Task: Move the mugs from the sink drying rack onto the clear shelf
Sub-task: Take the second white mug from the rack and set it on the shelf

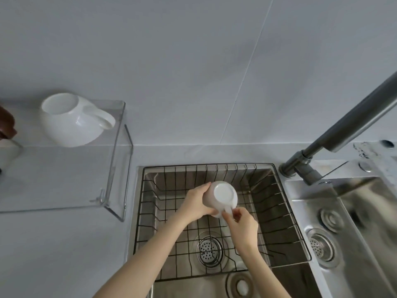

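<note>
A white mug (pixel 221 193) is upside down, its flat base facing me, above the black wire drying rack (pixel 285 214) that sits in the steel sink. My left hand (pixel 194 204) wraps the mug's left side. My right hand (pixel 241 225) pinches its handle at the lower right. A second white mug (pixel 71 121) rests on top of the clear shelf (pixel 117 160) at the left, with its mouth open toward me and its handle to the right.
A grey faucet (pixel 335 130) slants in from the upper right above a second steel basin (pixel 348 229). A dark brown object (pixel 6 122) shows at the left edge. The tiled wall rises behind the counter.
</note>
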A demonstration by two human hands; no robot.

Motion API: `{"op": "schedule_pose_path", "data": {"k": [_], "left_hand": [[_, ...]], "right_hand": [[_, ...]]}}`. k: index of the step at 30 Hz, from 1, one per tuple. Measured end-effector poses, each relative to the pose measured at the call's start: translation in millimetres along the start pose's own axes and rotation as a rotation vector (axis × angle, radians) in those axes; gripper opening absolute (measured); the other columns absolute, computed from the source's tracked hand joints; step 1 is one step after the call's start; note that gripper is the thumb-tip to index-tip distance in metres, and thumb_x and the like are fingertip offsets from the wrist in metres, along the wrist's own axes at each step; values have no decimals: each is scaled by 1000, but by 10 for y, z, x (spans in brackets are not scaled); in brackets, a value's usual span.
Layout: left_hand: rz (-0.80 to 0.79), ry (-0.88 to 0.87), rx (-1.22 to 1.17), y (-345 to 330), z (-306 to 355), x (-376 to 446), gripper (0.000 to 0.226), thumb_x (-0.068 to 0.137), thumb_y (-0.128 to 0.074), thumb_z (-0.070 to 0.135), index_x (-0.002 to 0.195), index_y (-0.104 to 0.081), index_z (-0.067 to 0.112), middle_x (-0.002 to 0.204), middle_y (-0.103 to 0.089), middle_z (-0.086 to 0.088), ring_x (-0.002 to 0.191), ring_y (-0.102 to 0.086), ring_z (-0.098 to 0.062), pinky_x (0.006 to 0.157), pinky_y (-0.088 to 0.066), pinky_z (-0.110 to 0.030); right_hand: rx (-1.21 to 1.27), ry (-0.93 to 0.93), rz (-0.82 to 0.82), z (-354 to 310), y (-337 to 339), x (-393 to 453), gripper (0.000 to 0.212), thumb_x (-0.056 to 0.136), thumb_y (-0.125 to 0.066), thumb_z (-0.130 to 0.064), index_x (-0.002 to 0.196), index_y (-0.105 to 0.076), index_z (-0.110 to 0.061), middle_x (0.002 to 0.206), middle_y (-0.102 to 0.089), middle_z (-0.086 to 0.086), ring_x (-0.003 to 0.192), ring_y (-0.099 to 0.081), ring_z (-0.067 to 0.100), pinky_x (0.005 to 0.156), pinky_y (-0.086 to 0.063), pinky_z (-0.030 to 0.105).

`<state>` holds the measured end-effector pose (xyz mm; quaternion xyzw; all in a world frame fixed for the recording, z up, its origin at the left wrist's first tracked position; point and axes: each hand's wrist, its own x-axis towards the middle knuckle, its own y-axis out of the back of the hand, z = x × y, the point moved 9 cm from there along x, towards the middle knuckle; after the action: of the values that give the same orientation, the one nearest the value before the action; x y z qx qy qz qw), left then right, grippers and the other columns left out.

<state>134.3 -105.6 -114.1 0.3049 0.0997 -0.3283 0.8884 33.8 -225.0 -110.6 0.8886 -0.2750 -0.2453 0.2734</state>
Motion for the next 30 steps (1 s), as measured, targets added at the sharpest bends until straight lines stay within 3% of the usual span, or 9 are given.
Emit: {"op": "schedule_pose_path", "data": {"k": [4, 7, 11, 15, 19, 22, 25, 30], "left_hand": [[63, -6, -26, 41, -15, -21, 93, 58, -82, 21, 137, -35, 12, 143, -45, -6, 130, -41, -18, 106, -28, -25], [137, -32, -48, 140, 50, -100, 87, 58, -82, 21, 134, -41, 11, 136, -51, -6, 124, -46, -18, 96, -29, -18], [269, -120, -34, 430, 315, -340, 77, 57, -82, 23, 126, -49, 14, 125, -57, -3, 106, -48, -10, 88, -35, -20], [470, -189, -25, 907, 630, -740, 81, 56, -83, 29, 126, -44, 14, 125, -55, -1, 109, -52, -15, 86, -34, -18], [672, -268, -57, 1485, 939, -1300, 89, 54, -83, 36, 129, -42, 14, 129, -55, -1, 113, -53, -16, 95, -44, -27], [819, -294, -80, 1916, 1033, -1694, 88, 52, -84, 35, 128, -45, 13, 128, -58, -2, 114, -55, -17, 97, -42, -26], [934, -274, -138, 2270, 953, -2000, 85, 51, -84, 33, 126, -47, 15, 124, -60, -2, 113, -55, -18, 98, -45, -34], [1125, -153, -215, 2601, 602, -2364, 76, 53, -83, 30, 121, -50, 16, 118, -61, -1, 108, -56, -19, 87, -42, -26]], "right_hand": [[20, 14, 19, -35, 44, -26, 11, 82, -64, -22, 79, -56, -15, 66, -57, -6, 67, -57, 15, 55, -40, 20], [11, 52, 28, -130, 126, -48, 14, 81, -65, -26, 87, -61, -13, 65, -57, -11, 64, -55, 7, 57, -40, 18], [55, 143, 0, -418, 298, -125, 21, 79, -68, -28, 90, -64, -11, 72, -64, -8, 71, -59, 1, 61, -44, 16], [137, 283, -31, -979, 509, -278, 18, 79, -67, -29, 91, -66, -15, 79, -72, 0, 77, -67, 13, 73, -56, 34], [204, 469, -70, -1716, 638, -563, 18, 80, -66, -28, 90, -65, -13, 78, -74, -1, 73, -69, 12, 71, -55, 33], [260, 574, -129, -2217, 603, -782, 16, 79, -67, -28, 88, -64, -14, 76, -74, -1, 71, -68, 11, 69, -53, 29], [267, 695, -172, -2678, 477, -994, 14, 79, -68, -26, 85, -64, -13, 70, -73, -2, 62, -65, 4, 62, -50, 20], [213, 808, -312, -3181, 58, -1206, 9, 80, -67, -22, 78, -65, -14, 63, -70, 0, 51, -56, -1, 52, -42, 6]]}}
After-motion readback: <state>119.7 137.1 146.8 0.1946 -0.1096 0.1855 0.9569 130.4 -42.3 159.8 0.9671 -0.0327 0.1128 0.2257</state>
